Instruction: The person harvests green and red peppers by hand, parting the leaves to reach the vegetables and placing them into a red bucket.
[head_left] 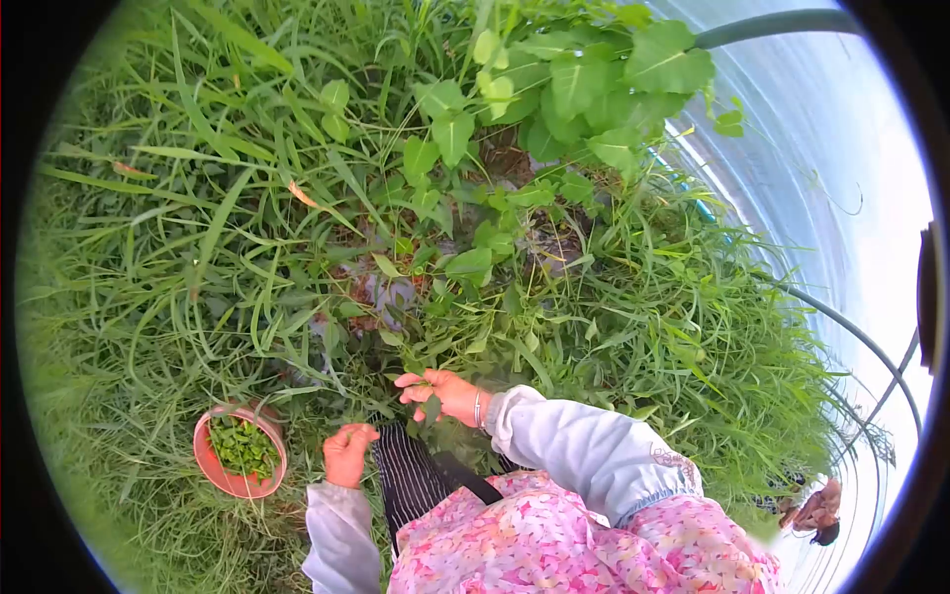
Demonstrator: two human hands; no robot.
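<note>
My right hand (445, 396), with a bracelet at the wrist, is among green leaves and stems (432, 406) in front of my body. Its fingers are bent round a leafy stem. To its left, my left hand (348, 453) is closed, its fingertips pressed together; what they hold, if anything, is too small to make out. Left of this hand a pinkish-red bucket (206, 460) stands in the grass, partly filled with small green pieces (240, 445) that look like peppers or pods.
Tall grass (228, 218) and broad-leaved plants (579, 84) surround me. Dark plastic sheeting shows through the plants ahead. Along the right run curved hoops (861, 337) and clear film (792, 139). Another person (816, 507) is at the lower right, farther off.
</note>
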